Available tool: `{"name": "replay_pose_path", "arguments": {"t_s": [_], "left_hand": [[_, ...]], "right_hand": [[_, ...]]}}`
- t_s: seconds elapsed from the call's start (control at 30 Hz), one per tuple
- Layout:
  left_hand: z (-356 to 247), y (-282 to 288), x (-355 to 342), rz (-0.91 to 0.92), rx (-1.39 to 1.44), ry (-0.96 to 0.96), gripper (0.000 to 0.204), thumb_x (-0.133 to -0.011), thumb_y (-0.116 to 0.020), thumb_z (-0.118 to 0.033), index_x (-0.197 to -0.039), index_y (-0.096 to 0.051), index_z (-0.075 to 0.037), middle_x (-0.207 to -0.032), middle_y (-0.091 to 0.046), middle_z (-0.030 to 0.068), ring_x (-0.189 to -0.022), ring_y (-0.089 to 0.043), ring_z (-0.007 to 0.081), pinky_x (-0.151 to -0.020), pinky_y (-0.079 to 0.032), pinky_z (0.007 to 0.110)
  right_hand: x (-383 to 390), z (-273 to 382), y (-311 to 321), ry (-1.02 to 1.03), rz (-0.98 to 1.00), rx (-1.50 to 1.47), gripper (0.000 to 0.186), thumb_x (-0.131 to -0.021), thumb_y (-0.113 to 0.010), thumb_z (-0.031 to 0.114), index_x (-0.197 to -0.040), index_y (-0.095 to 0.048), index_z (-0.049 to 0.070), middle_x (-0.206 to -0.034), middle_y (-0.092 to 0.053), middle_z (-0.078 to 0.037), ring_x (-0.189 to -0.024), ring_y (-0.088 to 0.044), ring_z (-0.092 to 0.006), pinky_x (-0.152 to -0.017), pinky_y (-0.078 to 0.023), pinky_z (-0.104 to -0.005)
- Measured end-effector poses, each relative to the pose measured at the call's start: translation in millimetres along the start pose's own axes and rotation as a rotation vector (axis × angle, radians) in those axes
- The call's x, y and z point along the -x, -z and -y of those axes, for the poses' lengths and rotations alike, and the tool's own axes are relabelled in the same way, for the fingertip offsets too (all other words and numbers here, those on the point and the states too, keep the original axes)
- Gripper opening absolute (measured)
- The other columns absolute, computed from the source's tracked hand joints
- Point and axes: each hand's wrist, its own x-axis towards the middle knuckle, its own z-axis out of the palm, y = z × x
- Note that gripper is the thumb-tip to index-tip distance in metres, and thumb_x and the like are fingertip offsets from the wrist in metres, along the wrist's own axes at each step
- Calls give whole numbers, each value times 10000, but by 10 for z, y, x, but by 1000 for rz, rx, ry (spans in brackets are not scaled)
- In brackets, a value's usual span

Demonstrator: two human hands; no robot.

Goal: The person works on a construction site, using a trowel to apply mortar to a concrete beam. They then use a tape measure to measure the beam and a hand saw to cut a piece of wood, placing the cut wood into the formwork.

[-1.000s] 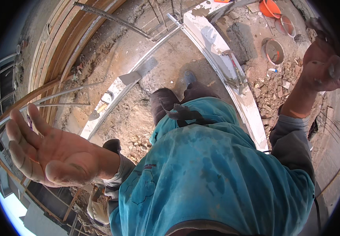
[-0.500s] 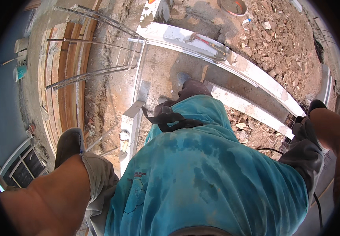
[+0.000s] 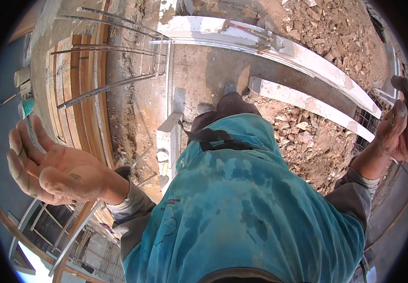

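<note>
My left hand (image 3: pixel 62 172) is raised out to the left, palm up, its fingers apart and slightly curled, holding nothing. Its nearest neighbours are the stacked timber planks (image 3: pixel 79 89) and a teal container (image 3: pixel 26 107) beyond the fingertips. Out at the right rim, my right hand (image 3: pixel 399 125) is lifted with the thumb away from the fingers. Nothing shows in it, though the dark picture edge cuts off part of the fingers. Between the arms hangs my damp teal shirt (image 3: pixel 241 203), with a dark strap (image 3: pixel 218 137) at its front.
Steel rebar rods (image 3: pixel 114 89) stick out over the planks. A long white beam (image 3: pixel 298 54) runs across the far side, with a narrow red-and-yellow item (image 3: pixel 246 29) on it. A shorter white beam (image 3: pixel 312 104) lies nearer. Broken rubble (image 3: pixel 341 52) spreads at the far right.
Both hands have come up and outward, fingers spread; the left now shows its palm. The view has shifted slightly, so the white beams appear higher up.
</note>
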Motion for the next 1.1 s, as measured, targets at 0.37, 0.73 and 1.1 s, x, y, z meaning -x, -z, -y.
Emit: {"name": "replay_pose_path", "arguments": {"t_s": [0.37, 0.73, 1.1], "left_hand": [[354, -377, 2213, 422, -410, 757, 295, -862, -560, -65, -1149, -585, -7, -1110, -575, 156, -982, -604, 262, -823, -516, 372], [658, -532, 2209, 730, -409, 532, 322, -808, -598, -68, -1128, -591, -25, -1124, -568, 185, -1042, -555, 360, -908, -447, 419], [892, -593, 2194, 891, -361, 541, 317, -793, -619, -77, -1103, -596, -21, -1098, -595, 173, -1033, -555, 351, -910, -443, 426]], "right_hand": [[2995, -438, -453, -903, 831, -51, 382, -834, -637, 116, -1191, -524, 42, -1140, -534, -175, -931, -586, -349, -777, -501, -413], [4003, -316, -336, -1284, 682, -40, 381, -833, -638, 182, -1170, -568, 20, -1189, -565, -224, -1050, -564, -377, -895, -458, -413], [4145, 507, -372, -1572, 733, -155, 386, -848, -640, 210, -1193, -571, 52, -1168, -611, -179, -1055, -597, -326, -911, -460, -377]]}}
